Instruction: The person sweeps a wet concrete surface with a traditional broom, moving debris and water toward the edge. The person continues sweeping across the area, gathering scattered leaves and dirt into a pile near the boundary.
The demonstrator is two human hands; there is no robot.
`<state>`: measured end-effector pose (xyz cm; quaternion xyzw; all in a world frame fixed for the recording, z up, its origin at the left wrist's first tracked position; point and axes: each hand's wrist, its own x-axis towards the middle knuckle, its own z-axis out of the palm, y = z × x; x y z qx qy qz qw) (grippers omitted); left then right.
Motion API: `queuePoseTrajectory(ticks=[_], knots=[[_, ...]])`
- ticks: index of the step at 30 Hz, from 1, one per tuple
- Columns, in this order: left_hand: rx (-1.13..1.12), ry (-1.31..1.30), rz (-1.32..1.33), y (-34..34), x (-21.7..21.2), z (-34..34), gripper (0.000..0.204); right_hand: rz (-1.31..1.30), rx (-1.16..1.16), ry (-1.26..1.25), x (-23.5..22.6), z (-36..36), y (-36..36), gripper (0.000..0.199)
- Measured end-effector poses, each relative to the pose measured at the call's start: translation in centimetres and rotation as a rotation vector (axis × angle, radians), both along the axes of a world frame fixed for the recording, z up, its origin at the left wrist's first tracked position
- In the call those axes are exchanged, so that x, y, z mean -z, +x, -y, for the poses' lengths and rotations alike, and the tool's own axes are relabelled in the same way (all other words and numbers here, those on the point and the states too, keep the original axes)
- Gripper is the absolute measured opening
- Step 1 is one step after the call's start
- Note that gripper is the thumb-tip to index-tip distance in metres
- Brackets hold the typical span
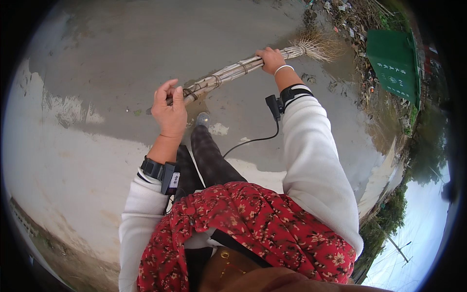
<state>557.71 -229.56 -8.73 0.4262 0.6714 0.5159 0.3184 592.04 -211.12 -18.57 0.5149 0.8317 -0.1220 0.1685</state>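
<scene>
A wide stretch of wet grey concrete ground (121, 58) fills most of the view, darker and damp in the middle, paler and dry along the near-left side, with a pale patch beside the person's shoe (203, 118). At the upper right, at the edge of the concrete, stands a green bin (393, 63); what it holds cannot be made out from here. A strip of litter and debris (350, 19) runs along the ground just beside it, next to scrubby green plants.

The broom (243, 68) is a long bundle of pale, dried stalks bound together with several wraps of cord along its length. It lies slanted across the upper middle of the view, held above the wet concrete, its frayed, straw-coloured brush end fanning out toward the upper right, near the debris strip.

The right hand (271, 59) is clenched around the broom's bundle just short of the brush end, with a thin bangle on the wrist and a black strapped device behind it, from which a black cable (253, 140) hangs down. The left hand (170, 108) grasps the lower end of the broom, fingers curled over the bound stalks, and wears a similar black wrist device. Both arms are in white sleeves, above a red floral garment.
</scene>
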Motion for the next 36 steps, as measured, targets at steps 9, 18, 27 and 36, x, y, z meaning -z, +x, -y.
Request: queuePoseTrajectory(ticks=[9,18,27,36], knots=[[-0.012,-0.119,-0.213,-9.5,-9.3,15.1,0.016,-0.577,-0.044,0.085,0.4,15.0,-11.4,0.035],[0.216,0.011,-0.388,-3.0,-0.4,7.2,0.011,-0.194,0.126,0.002,4.3,13.3,-2.8,0.033],[0.224,0.022,-0.087,-4.4,-4.0,10.1,0.020,-0.173,0.142,0.072,-2.7,17.3,-1.0,0.034],[0.166,0.050,0.009,-14.7,-9.3,20.1,0.016,-0.364,0.283,-0.033,-1.8,34.6,-14.2,0.033]])
